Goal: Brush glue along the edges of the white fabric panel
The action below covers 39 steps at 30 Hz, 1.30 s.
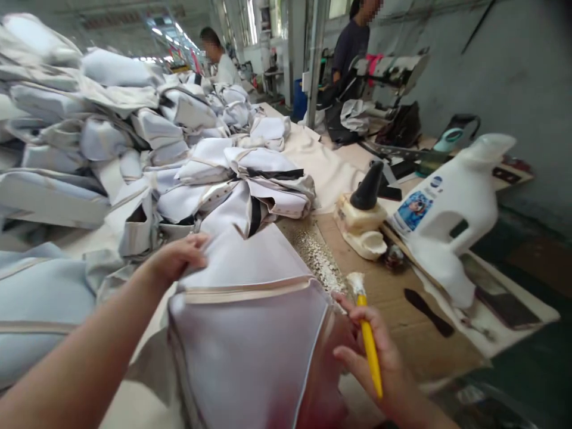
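Note:
My left hand (176,257) rests on the far left corner of a white fabric piece (250,333) with a beige trimmed edge, fingers curled over its edge. The piece lies in front of me on the bench. My right hand (373,351) grips a yellow-handled brush (367,333), its whitish bristles pointing up and away, close to the piece's right corner. A glue-crusted patch of cardboard (319,259) lies just beyond the brush.
A big heap of white and pale blue fabric pieces (134,143) fills the left. A glue pot with a black cone top (364,217) and a white jug (447,208) lying on its side are at the right. Two people stand at the far end.

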Available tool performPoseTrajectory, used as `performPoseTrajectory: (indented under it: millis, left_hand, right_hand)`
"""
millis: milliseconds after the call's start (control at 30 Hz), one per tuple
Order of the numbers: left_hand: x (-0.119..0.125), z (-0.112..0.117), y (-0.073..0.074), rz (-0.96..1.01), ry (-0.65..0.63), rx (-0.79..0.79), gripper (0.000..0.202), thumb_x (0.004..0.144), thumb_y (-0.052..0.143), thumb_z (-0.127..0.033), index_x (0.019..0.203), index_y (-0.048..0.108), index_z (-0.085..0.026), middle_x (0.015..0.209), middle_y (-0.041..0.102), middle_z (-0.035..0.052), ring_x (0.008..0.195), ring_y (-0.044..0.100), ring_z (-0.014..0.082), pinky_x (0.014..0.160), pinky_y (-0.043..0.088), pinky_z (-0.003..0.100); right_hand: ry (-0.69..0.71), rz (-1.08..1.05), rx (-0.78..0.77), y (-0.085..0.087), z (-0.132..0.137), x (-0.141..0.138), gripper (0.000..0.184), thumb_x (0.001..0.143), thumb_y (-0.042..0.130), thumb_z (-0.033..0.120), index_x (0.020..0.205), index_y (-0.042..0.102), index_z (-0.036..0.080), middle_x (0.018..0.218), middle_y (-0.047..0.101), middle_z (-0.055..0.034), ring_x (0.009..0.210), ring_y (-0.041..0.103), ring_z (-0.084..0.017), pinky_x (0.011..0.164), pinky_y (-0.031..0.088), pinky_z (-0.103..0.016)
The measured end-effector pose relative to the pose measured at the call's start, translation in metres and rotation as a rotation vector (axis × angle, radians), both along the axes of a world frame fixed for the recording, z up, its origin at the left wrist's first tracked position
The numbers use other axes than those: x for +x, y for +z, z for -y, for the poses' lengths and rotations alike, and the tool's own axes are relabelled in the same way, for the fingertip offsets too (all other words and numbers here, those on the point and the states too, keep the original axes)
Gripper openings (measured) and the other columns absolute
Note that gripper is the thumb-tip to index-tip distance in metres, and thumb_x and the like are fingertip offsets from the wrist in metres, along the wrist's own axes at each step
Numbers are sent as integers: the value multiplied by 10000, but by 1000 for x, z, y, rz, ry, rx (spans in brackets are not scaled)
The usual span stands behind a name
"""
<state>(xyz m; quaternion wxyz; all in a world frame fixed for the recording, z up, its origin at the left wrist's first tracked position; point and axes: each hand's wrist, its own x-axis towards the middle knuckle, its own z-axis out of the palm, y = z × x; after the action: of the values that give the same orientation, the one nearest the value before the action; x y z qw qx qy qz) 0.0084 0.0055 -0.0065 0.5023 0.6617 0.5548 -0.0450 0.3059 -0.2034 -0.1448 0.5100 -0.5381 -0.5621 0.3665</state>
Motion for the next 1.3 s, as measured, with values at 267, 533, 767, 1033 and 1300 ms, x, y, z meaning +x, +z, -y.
performPoseTrajectory:
  millis: [267, 533, 767, 1033, 1300]
  left_hand:
    - [104, -56, -80, -151, -95, 67, 357, 538, 633, -224, 881, 648, -125, 822, 669, 70, 821, 628, 270, 731, 504, 351]
    - [170, 18, -110, -249, -499, 675, 474, 871, 448, -426, 1331, 420, -316, 1477, 280, 6, 1389, 89, 294, 1035, -21, 670]
    - [154, 47, -151, -313, -663, 848, 426, 866, 462, -455, 1261, 503, -301, 1376, 449, -8, 1353, 235, 289, 1029, -83, 689]
    - [147, 36, -160, -310, -642, 792, 469, 865, 456, -492, 1279, 487, -274, 1412, 400, 12, 1375, 166, 290, 1047, -47, 676]
    - [149, 39, -177, -270, -559, 822, 528, 857, 429, -562, 1297, 460, -272, 1412, 402, 10, 1385, 127, 273, 1029, -150, 646]
  right_hand:
    - [-363, 652, 97, -71, 23, -3, 158, 901, 398, 228, 1046, 442, 179, 1079, 575, -173, 928, 624, -262, 728, 559, -392]
    - [-330, 1182, 60, -85, -9, -9, 284, 815, 339, 35, 914, 567, 173, 641, 504, -68, 544, 521, -226, 503, 438, -335]
    - [-325, 1110, 116, -82, -10, -7, 340, 789, 314, -15, 991, 504, 181, 727, 519, -73, 576, 509, -200, 530, 447, -294]
    - [-175, 1100, 61, -86, -16, 0, 331, 775, 373, 13, 981, 568, 184, 729, 538, -99, 709, 534, -279, 637, 486, -425]
    - [-212, 363, -143, -36, -84, 56, 348, 938, 341, 419, 1049, 576, 187, 702, 618, -33, 636, 604, -174, 606, 506, -284]
